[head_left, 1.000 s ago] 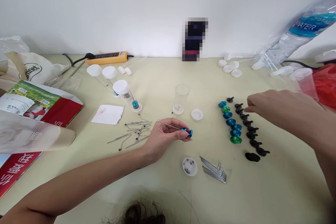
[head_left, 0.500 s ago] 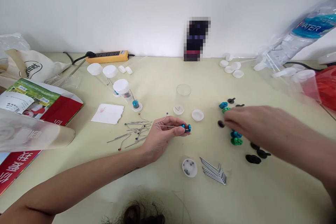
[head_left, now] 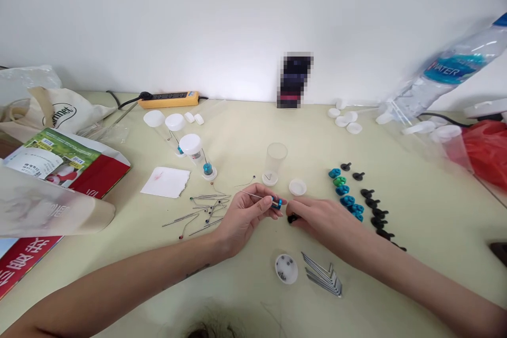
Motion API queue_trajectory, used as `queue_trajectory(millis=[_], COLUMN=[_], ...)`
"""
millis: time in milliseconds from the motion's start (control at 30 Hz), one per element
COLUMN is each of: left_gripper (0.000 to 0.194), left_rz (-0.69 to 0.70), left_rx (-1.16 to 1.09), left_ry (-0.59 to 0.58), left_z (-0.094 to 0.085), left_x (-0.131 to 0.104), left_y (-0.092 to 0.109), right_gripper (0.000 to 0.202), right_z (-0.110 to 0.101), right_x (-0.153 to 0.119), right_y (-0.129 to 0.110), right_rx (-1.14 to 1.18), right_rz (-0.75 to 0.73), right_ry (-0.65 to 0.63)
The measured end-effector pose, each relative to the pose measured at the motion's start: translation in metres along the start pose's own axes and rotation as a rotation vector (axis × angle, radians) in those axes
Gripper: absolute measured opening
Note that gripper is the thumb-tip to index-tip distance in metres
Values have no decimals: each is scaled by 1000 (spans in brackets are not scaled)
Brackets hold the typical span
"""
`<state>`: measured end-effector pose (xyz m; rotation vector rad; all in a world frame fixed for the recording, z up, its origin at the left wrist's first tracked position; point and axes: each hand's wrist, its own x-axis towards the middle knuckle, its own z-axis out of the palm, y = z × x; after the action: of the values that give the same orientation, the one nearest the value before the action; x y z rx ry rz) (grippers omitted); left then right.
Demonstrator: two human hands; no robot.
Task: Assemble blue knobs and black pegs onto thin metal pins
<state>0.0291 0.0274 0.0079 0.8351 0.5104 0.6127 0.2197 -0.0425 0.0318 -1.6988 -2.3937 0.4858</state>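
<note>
Over the middle of the table, my left hand [head_left: 243,216] pinches a small blue metal cylinder [head_left: 276,203]. From that cylinder a thin metal rod [head_left: 250,195] runs left across my fingers. Just to the right, my right hand [head_left: 312,216] is closed on a small black part [head_left: 292,218], mostly covered by the fingers; it resembles the stemmed black pieces [head_left: 368,193] in the column at right. Blue and green cylindrical parts [head_left: 342,190] line up beside that column. Bent metal rods with coloured tips [head_left: 209,206] lie left of my left hand.
A clear tube [head_left: 276,157] stands behind my hands, with a white cap [head_left: 297,187] beside it. In front are a dish of tiny parts [head_left: 285,269] and L-shaped hex keys [head_left: 324,277]. Capped tubes [head_left: 190,143], a paper scrap [head_left: 165,181] and a power strip [head_left: 169,99] stand left.
My right hand has come left from the rows of parts to beside my left hand, now with a black part in its fingers. My left hand still holds the blue cylinder. The view has tilted up slightly.
</note>
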Motion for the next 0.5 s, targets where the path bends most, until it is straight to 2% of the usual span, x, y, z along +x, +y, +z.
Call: queue_trajectory(millis=[100,300,400,500], left_gripper=[11,11,13,16], left_rz=[29,69,61,47], left_rx=[-33,-134,-165,-172], left_ry=[22,32,13,-2], left_z=[0,0,2,4], left_x=[0,0,0,0], left_y=[-1,-3,-3,-4], right_gripper=[13,7,8,13], right_z=[4,16,25,33], right_x=[6,3,-2,-6], right_y=[-4,-10,-7,-3], right_rx=[161,351,513,782], right_rz=[30,135,162,197], right_ry=[-16,96,170,289])
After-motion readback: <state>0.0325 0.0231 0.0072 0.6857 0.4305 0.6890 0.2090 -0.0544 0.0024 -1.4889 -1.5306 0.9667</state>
